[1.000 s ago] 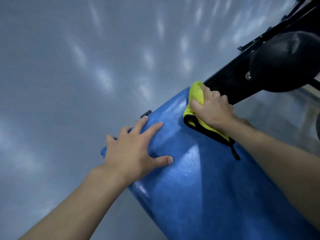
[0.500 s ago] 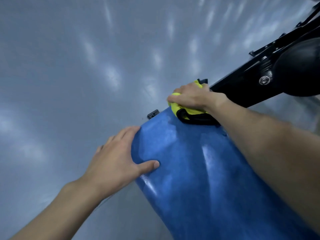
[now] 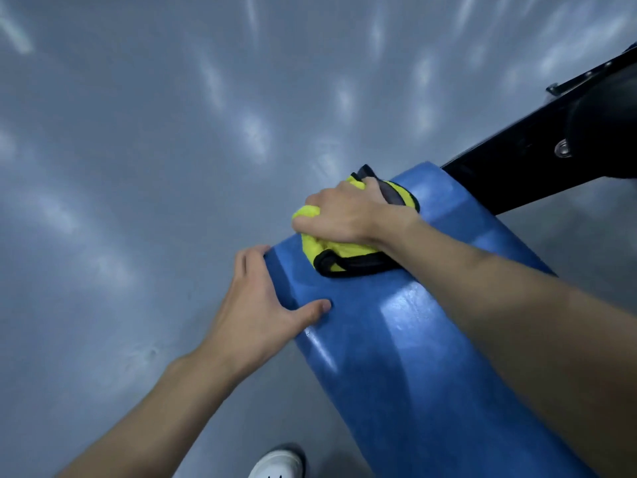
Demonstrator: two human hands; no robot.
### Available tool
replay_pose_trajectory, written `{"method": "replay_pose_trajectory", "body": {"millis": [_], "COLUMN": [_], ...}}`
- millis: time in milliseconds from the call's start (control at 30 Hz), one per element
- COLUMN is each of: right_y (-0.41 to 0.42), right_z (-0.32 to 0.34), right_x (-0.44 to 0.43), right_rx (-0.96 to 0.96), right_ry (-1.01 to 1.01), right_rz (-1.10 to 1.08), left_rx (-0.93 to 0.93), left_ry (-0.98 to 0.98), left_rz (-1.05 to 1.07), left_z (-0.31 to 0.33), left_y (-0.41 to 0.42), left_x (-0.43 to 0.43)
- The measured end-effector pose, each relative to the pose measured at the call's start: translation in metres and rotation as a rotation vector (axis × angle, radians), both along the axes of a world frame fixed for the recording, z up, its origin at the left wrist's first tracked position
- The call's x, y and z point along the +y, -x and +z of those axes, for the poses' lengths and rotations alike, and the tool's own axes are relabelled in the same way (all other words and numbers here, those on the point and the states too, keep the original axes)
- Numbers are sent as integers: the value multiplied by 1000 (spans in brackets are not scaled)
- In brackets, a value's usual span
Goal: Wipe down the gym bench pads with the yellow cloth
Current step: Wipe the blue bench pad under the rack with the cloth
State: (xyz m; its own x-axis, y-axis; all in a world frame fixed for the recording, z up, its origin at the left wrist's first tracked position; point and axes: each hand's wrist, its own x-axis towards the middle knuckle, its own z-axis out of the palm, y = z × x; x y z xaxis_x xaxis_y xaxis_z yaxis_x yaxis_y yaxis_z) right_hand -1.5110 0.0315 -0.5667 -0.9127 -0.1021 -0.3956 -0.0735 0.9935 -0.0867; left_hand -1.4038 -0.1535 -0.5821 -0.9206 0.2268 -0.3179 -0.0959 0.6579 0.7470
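Observation:
A long blue bench pad (image 3: 413, 357) runs from the bottom right up toward the middle. My right hand (image 3: 341, 212) grips a bunched yellow cloth with black trim (image 3: 331, 251) and presses it on the pad's far left corner. My left hand (image 3: 258, 305) holds the pad's left edge just below the cloth, thumb on top and fingers wrapped over the side.
The black metal frame (image 3: 517, 167) of the bench and a dark round pad (image 3: 606, 125) rise at the upper right. Glossy grey floor (image 3: 138, 167) fills the left and top. A white shoe (image 3: 279, 464) shows at the bottom edge.
My right hand slid the cloth from the pad's far end leftward onto its left corner. My left hand shifted from flat on top to gripping the side edge.

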Motion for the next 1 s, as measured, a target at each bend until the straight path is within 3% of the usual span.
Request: {"method": "replay_pose_trajectory", "body": {"millis": [133,233,400,533,767,900,1000], "right_y": [4,4,-13,-32,-76,-121,-174], "right_z": [7,4,6,5,3,13,20], "right_x": [20,17,-27,-59,-45,-24,-1], "right_rx": [22,18,-53,-30,114,267,320], "right_ry": [64,-5,28,79,393,598,688], "right_rz": [-95,-131,-25,99,178,82,-81], "left_rx": [-25,-41,-88,-81,-116,-87,-32], "left_ry": [-22,-31,-42,-118,-255,-410,-391], "left_rz": [-40,-52,18,-42,-95,49,35], "left_z": [3,3,0,1,24,44,60], "left_y": [3,3,-2,-3,-25,-52,-75], "left_x": [-9,-15,-18,-28,-53,-31,1]}}
